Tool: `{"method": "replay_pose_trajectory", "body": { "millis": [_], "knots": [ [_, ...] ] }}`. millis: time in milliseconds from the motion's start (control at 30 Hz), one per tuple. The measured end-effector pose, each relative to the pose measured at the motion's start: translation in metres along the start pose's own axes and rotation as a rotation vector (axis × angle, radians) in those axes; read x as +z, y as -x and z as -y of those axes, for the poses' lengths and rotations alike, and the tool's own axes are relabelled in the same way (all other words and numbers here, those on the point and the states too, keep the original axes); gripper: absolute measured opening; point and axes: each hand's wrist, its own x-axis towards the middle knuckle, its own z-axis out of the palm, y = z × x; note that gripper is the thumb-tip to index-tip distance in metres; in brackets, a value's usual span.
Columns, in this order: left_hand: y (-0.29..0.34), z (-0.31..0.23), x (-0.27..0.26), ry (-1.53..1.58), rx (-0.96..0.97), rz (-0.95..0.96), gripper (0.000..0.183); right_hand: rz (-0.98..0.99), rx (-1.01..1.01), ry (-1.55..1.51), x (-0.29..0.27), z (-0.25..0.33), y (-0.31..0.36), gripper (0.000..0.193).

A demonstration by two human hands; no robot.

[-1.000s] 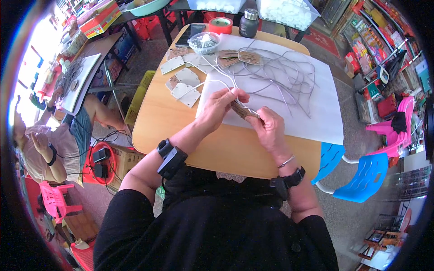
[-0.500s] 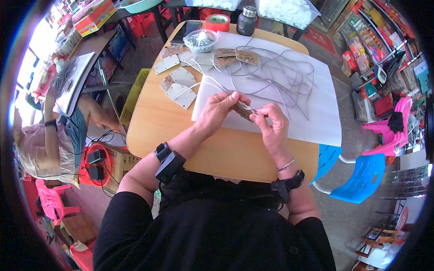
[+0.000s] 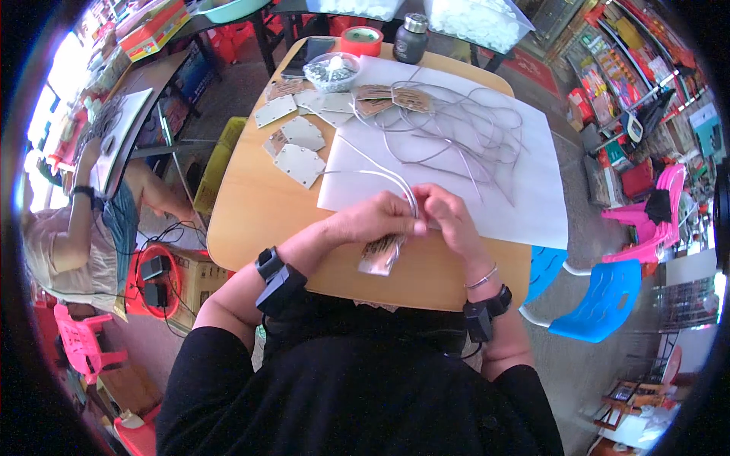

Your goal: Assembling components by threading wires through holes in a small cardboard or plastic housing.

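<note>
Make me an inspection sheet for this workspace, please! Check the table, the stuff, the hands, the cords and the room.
Surface: wooden table, partly covered by a white sheet.
Things being handled: brown-patterned piece, below the left hand; white plates with holes lie nearby.
Clutter: clear tub of small pieces, red tape roll, dark bottle.
Hands: left hand holds the piece; right hand is beside it, grip unclear.
Cables: grey cords loosely tangled on the sheet; white cords run to the hands.
Surroundings: another person at left, blue chair at right.
</note>
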Motion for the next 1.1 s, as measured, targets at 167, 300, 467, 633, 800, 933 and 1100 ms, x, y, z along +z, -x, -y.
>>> {"method": "replay_pose_trajectory", "body": {
  "millis": [167,300,467,633,800,933,1100],
  "knots": [
    [-0.003,-0.003,0.007,-0.199,-0.005,0.183,0.028,0.098,0.052,-0.086,-0.004,0.011,0.0,0.023],
    [-0.003,-0.014,0.007,-0.163,-0.109,0.196,0.028,-0.207,-0.009,-0.406,-0.014,-0.001,0.0,0.016],
    [0.002,-0.021,0.008,-0.223,-0.098,0.249,0.028,-0.412,-0.057,-0.65,-0.031,0.001,0.001,0.015],
    [0.003,-0.027,0.005,-0.203,-0.217,0.289,0.026,-0.597,-0.186,-0.629,-0.047,0.004,0.003,0.014],
    [0.003,-0.031,0.006,-0.118,-0.23,0.252,0.026,-0.616,-0.201,-0.615,-0.052,0.001,0.005,0.014],
    [0.006,-0.026,0.002,-0.106,-0.244,0.241,0.025,-0.645,-0.209,-0.566,-0.054,-0.008,0.0,0.015],
    [-0.002,-0.007,-0.006,0.005,-0.025,-0.151,0.029,-0.777,-0.117,-0.282,-0.06,-0.001,-0.002,0.026]
  ]
}}
